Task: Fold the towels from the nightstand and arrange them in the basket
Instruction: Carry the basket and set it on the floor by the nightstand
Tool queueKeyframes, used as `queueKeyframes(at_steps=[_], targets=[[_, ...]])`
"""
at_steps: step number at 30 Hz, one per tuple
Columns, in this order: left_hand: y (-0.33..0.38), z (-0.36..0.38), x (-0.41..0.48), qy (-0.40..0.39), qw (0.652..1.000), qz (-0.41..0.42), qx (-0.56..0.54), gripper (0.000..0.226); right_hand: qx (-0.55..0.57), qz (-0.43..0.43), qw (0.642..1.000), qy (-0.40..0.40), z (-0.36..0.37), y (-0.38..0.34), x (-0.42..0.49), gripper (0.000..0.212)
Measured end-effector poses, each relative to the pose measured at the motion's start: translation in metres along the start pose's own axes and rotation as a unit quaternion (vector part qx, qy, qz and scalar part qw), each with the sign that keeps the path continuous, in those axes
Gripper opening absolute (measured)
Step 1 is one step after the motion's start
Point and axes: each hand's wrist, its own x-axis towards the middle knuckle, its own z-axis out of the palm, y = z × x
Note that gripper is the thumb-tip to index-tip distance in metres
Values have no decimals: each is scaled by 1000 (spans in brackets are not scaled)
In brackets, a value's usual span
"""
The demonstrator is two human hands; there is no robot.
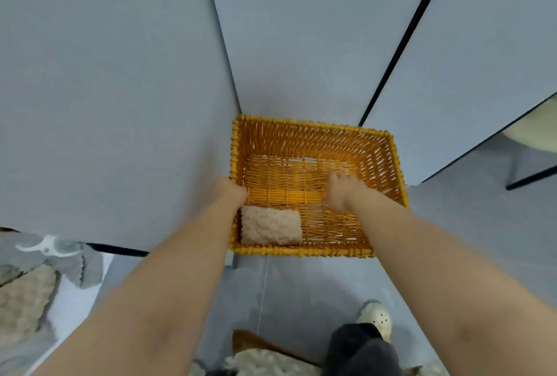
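One folded beige towel (271,229) lay in the near-left corner of the wicker basket (313,131). Left hand (230,192) curled over its left rim; right hand (342,192) was inside, fingers (335,178) relaxed, holding nothing.

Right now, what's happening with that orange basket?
A person leans over an orange wicker basket. The left hand holds its left rim; the right hand is inside, over the bare bottom. One folded beige towel lies in its near left corner. More towels lie crumpled at the lower left.
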Motion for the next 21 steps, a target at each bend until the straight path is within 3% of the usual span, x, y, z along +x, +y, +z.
queueKeyframes(at_steps=[3, 8, 16, 21], targets=[[-29, 42, 29, -4, 1000, -18, -3, 26, -16, -6, 1000, 22, 47, -3, 38, 59], [-91, 134, 83, -5, 999, -31, -11, 10, -45, 3, 999, 13, 146, 12, 105, 64], [-189, 254, 163, -12, 998, -51, 36, 10, -48, -12, 999, -11, 307, 13, 192, 62], [-254, 308, 209, -20, 997, -54, 56, 25, -25, -56, 998, 14, 384, -14, 244, 59]])
